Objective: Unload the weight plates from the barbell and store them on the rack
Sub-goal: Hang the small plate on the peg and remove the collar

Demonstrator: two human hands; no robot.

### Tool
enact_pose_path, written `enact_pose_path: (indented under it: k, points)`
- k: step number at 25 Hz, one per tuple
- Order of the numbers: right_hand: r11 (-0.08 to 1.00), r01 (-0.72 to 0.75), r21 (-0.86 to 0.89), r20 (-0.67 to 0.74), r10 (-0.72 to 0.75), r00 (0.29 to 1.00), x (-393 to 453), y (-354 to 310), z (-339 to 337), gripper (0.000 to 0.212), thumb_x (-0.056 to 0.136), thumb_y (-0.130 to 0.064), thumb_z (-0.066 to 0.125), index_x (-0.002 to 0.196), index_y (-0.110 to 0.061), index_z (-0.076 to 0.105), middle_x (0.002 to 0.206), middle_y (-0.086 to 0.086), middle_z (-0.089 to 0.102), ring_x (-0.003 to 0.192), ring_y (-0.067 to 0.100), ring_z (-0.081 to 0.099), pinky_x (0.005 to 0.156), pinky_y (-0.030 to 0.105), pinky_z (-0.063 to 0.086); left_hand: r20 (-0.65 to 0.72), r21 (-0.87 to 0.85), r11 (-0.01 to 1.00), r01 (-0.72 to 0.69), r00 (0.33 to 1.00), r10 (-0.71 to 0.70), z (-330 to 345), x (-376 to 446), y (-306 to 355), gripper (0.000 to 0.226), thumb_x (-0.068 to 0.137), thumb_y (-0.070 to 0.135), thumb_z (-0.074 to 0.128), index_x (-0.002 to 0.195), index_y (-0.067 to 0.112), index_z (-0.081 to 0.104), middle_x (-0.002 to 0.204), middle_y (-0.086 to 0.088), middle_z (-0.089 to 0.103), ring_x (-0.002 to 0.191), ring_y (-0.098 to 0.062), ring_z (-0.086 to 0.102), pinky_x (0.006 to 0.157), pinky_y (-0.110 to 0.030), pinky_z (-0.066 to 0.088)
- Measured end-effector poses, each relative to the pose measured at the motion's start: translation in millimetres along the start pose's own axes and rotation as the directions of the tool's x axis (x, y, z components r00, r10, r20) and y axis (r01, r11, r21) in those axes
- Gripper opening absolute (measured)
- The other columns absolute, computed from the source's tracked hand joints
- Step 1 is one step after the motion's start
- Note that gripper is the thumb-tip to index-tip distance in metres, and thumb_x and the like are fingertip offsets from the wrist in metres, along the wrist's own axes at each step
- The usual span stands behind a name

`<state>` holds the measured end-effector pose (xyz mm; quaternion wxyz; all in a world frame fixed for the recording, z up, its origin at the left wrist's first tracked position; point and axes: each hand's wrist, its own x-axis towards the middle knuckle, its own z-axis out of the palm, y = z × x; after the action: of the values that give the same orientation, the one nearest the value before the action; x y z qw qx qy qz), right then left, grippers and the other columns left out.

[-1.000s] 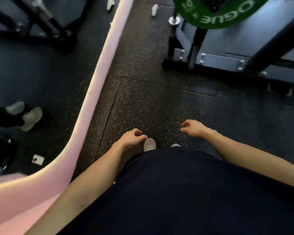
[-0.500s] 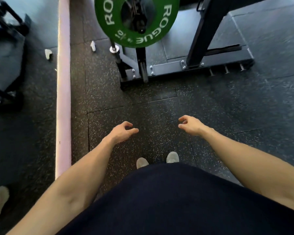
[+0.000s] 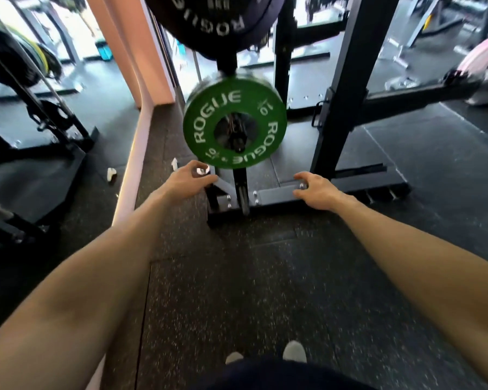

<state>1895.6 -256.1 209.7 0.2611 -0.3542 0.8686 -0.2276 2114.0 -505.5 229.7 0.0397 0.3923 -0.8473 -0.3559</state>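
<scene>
A green Rogue 10 plate (image 3: 234, 122) hangs on a peg of the black rack (image 3: 341, 88), face toward me. Above it a large black Rogue plate (image 3: 212, 21) fills the top of the view. My left hand (image 3: 189, 178) reaches forward just below and left of the green plate, fingers loosely curled and holding nothing. My right hand (image 3: 316, 190) reaches out below and right of the plate, over the rack's base, also with loosely curled fingers and nothing in it. Neither hand touches a plate. No barbell is in view.
The rack's base plate (image 3: 268, 195) lies on speckled black rubber floor. A pink pillar and floor strip (image 3: 130, 153) run along the left. Another black machine frame (image 3: 40, 130) stands at far left. Pink equipment (image 3: 482, 66) sits at the far right. My shoes (image 3: 293, 351) show at the bottom.
My view has tilted up and closer to the rack, bringing the black plate into sight. Both arms have stretched forward toward the green plate, still holding nothing.
</scene>
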Motion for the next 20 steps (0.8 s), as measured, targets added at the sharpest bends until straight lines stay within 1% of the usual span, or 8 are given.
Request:
enact_pose_path:
  k: [2, 5, 6, 8, 10, 12, 16, 20]
  points:
    - [0.997, 0.070, -0.030, -0.067, -0.071, 0.995, 5.4, -26.9, -36.1, 0.056, 0.092, -0.030, 0.058, 0.143, -0.021, 0.038, 0.145, 0.009, 0.042, 0.131, 0.026, 0.043, 0.107, 0.037, 0.036, -0.074, 0.017, 0.997, -0.082, 0.994, 0.083, -36.4, 10.1, 30.6, 0.062, 0.068, 0.073, 0.063, 0.119, 0.038, 0.054, 0.097, 0.007, 0.061, 0.089, -0.014, 0.061, 0.067, -0.027, 0.042]
    - [0.984, 0.167, -0.060, -0.177, -0.175, 0.969, 8.5, -70.0, -94.0, 0.058, 0.091, -0.029, 0.059, 0.144, -0.020, 0.037, 0.147, 0.011, 0.038, 0.133, 0.029, 0.041, 0.107, 0.037, 0.034, -0.159, 0.016, 0.978, -0.207, 0.965, 0.207, -94.7, 17.7, 79.3, 0.061, 0.070, 0.068, 0.068, 0.121, 0.039, 0.052, 0.111, 0.005, 0.057, 0.099, -0.016, 0.056, 0.082, -0.033, 0.047]
    - [0.978, 0.197, -0.071, -0.204, -0.207, 0.957, 8.2, -83.5, -112.0, 0.058, 0.092, -0.030, 0.058, 0.145, -0.020, 0.036, 0.146, 0.012, 0.038, 0.131, 0.030, 0.042, 0.106, 0.038, 0.035, -0.191, 0.034, 0.968, -0.250, 0.949, 0.252, -113.7, 18.2, 95.3, 0.060, 0.071, 0.067, 0.068, 0.121, 0.038, 0.052, 0.113, 0.003, 0.057, 0.099, -0.017, 0.055, 0.081, -0.033, 0.047]
    - [0.963, 0.252, -0.099, -0.250, -0.269, 0.930, 6.0, -110.3, -147.2, 0.058, 0.093, -0.033, 0.057, 0.145, -0.022, 0.034, 0.147, 0.010, 0.036, 0.130, 0.030, 0.042, 0.106, 0.041, 0.036, -0.285, 0.100, 0.945, -0.313, 0.901, 0.328, -150.5, 16.2, 126.3, 0.058, 0.072, 0.068, 0.067, 0.120, 0.038, 0.053, 0.106, 0.004, 0.057, 0.094, -0.016, 0.053, 0.072, -0.032, 0.041]
    - [0.947, 0.289, -0.142, -0.307, -0.320, 0.896, 2.8, -137.6, -182.7, 0.057, 0.093, -0.035, 0.056, 0.145, -0.025, 0.033, 0.149, 0.009, 0.034, 0.131, 0.029, 0.042, 0.107, 0.043, 0.036, -0.384, 0.122, 0.924, -0.362, 0.841, 0.380, -184.8, 10.0, 155.7, 0.055, 0.072, 0.066, 0.069, 0.117, 0.037, 0.056, 0.094, 0.012, 0.055, 0.093, -0.013, 0.052, 0.073, -0.031, 0.037]
    - [0.927, 0.330, -0.180, -0.370, -0.375, 0.850, -3.1, -168.1, -221.5, 0.056, 0.093, -0.035, 0.056, 0.144, -0.026, 0.034, 0.148, 0.009, 0.036, 0.129, 0.029, 0.044, 0.106, 0.043, 0.038, -0.446, 0.128, 0.903, -0.410, 0.789, 0.422, -220.4, 3.2, 186.8, 0.055, 0.073, 0.061, 0.072, 0.119, 0.034, 0.058, 0.091, 0.017, 0.052, 0.095, -0.010, 0.051, 0.076, -0.028, 0.037]
    - [0.875, 0.408, -0.260, -0.480, -0.484, 0.731, -24.2, -228.0, -296.2, 0.057, 0.092, -0.034, 0.057, 0.144, -0.025, 0.035, 0.147, 0.009, 0.039, 0.125, 0.028, 0.047, 0.104, 0.040, 0.039, -0.523, 0.216, 0.853, -0.476, 0.681, 0.512, -288.7, -15.9, 251.0, 0.057, 0.077, 0.059, 0.070, 0.123, 0.028, 0.055, 0.107, -0.001, 0.056, 0.099, -0.019, 0.054, 0.079, -0.030, 0.039]
    - [0.830, 0.457, -0.319, -0.543, -0.556, 0.629, -47.0, -270.5, -358.8, 0.058, 0.093, -0.030, 0.057, 0.145, -0.021, 0.034, 0.147, 0.011, 0.039, 0.128, 0.029, 0.045, 0.103, 0.038, 0.036, -0.573, 0.282, 0.821, -0.496, 0.600, 0.559, -333.3, -30.9, 304.5, 0.057, 0.079, 0.057, 0.068, 0.125, 0.029, 0.053, 0.128, -0.015, 0.055, 0.114, -0.030, 0.053, 0.083, -0.033, 0.038]
